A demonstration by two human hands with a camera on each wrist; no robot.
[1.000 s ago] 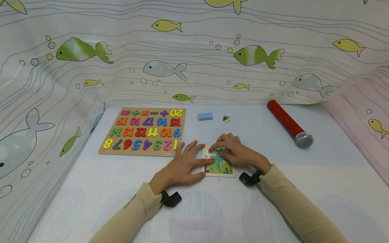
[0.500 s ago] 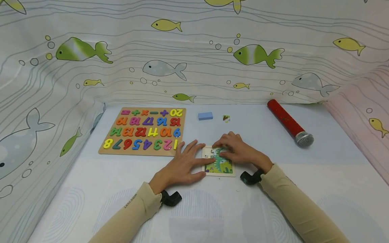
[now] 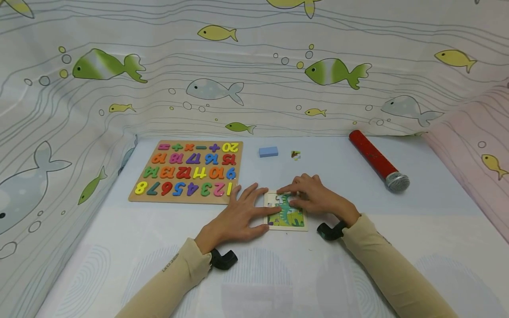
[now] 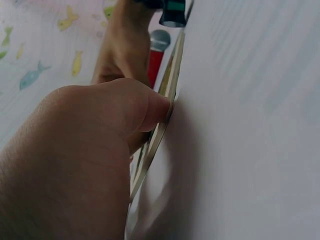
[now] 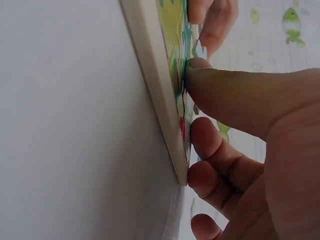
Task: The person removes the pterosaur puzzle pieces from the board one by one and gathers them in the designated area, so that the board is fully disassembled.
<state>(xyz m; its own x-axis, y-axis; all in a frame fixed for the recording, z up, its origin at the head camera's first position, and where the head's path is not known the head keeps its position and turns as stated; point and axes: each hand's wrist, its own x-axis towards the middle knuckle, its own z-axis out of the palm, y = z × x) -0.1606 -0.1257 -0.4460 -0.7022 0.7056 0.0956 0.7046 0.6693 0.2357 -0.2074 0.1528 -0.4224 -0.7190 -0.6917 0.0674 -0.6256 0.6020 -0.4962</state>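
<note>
The dinosaur jigsaw puzzle [image 3: 295,219] lies in its pale wooden tray on the white surface [image 3: 270,282], between the two hands. The left hand [image 3: 240,216] is spread wide, its index finger laid across the picture, its thumb against the tray's near left corner and its middle finger by the far left corner. Its little finger reaches the near right corner of the wooden number board [image 3: 237,170], though contact there is hard to tell.

The right hand [image 3: 318,196] bends over the puzzle's far right part, thumb on the picture and index finger stretched towards the far edge. The right wrist view shows a piece [image 5: 200,50] tilted up behind this thumb; whether the fingers pinch it cannot be told.

Beyond the tray are a blue block [image 3: 268,152] and a small patterned patch [image 3: 296,155], apparently loose puzzle pieces. A red microphone [image 3: 374,157] lies aslant farther right, its silver head pointing nearer the person. Behind everything hangs a fish-printed cloth [image 3: 262,57].
</note>
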